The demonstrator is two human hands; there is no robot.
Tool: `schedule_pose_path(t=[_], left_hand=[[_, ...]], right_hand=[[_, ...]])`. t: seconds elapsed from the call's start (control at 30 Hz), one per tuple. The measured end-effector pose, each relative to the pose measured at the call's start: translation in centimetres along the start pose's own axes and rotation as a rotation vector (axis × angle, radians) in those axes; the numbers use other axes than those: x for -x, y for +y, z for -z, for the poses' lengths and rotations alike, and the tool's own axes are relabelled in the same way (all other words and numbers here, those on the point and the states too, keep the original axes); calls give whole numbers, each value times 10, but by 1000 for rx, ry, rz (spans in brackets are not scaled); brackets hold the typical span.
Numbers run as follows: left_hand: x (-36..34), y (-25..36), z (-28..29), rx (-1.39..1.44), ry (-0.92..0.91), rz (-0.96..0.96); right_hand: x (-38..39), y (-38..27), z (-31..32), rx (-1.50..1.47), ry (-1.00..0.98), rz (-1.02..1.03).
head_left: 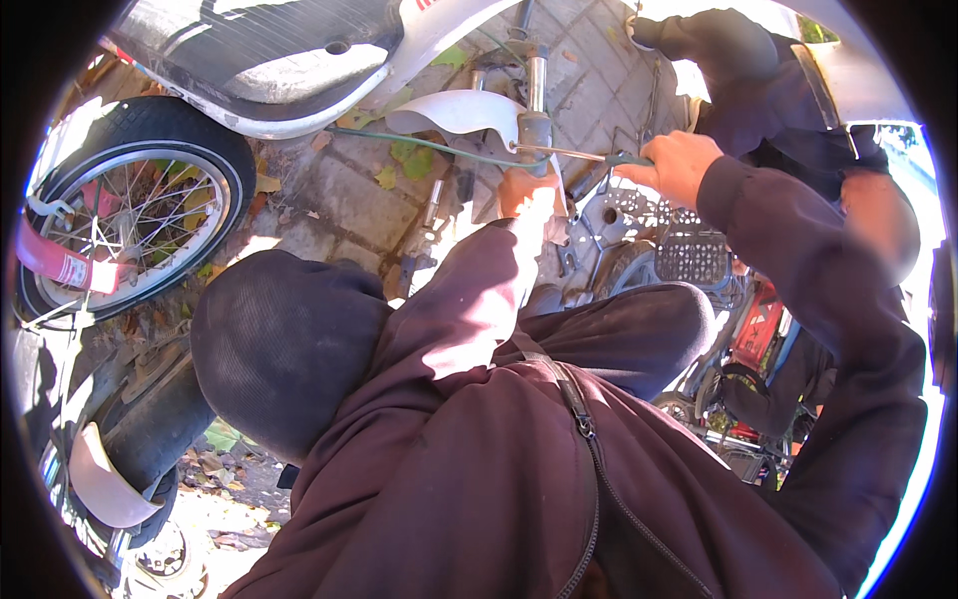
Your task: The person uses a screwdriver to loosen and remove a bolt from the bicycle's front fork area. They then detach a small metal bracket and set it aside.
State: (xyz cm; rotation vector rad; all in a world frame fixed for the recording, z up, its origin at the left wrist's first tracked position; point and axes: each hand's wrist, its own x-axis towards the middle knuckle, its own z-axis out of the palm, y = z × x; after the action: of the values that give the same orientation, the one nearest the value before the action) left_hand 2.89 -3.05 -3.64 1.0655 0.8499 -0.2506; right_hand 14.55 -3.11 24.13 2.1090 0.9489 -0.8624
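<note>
Two bare hands are at work in the upper part of the view, taking its middle as the hub of the clock. The right hand (679, 170), toward 2 o'clock, is clenched around the dark green handle of a screwdriver-like tool (574, 154). The tool's thin shaft points toward 9 o'clock from the grip, crossing a metal fork tube (537, 125) that stands between 12 and 1 o'clock. The left hand (526, 193), near 1 o'clock, is at the tube's lower end; glare washes out its fingers, and I cannot tell how tightly they close.

A green cable (429, 146) runs close by the shaft, beneath a white fender (461, 112) at 12 o'clock. That fender's edge sits just beside the tool's tip, leaving little room there. Above the right hand, toward 1 o'clock, paving (597, 75) gives more space, up to another person's dark-clothed leg (723, 45) farther over. Just below the right hand, a perforated metal plate (694, 262) and other parts crowd the side between 2 and 3 o'clock. More paving shows between 10 and 11 o'clock, bounded by a white-edged body panel (264, 70) above and a spoked wheel (135, 205) farther out.
</note>
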Motion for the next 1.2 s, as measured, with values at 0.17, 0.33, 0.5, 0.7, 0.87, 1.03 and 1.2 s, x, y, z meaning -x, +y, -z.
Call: schedule_pose_path(t=[0.17,0.33,0.5,0.7,0.87,1.03,1.2], left_hand=[[5,-7,12,-64,-68,-69],[13,-1,28,-214,-257,-223],[1,3,49,-472,-328,-365],[41,84,66,-992,-334,-621],[121,195,61,-1072,-23,-828],[118,225,21,-641,-464,-652],[82,232,8,-517,-686,-538]], right_hand=[[-5,9,2,260,117,153],[2,9,-8,35,464,40],[6,-29,-26,-981,1140,-361],[-14,-47,-47,-1791,1194,146],[-27,-37,-40,-2172,1203,280],[-17,-45,-41,-1130,1715,-149],[-14,-39,-47,-1144,1578,-45]])
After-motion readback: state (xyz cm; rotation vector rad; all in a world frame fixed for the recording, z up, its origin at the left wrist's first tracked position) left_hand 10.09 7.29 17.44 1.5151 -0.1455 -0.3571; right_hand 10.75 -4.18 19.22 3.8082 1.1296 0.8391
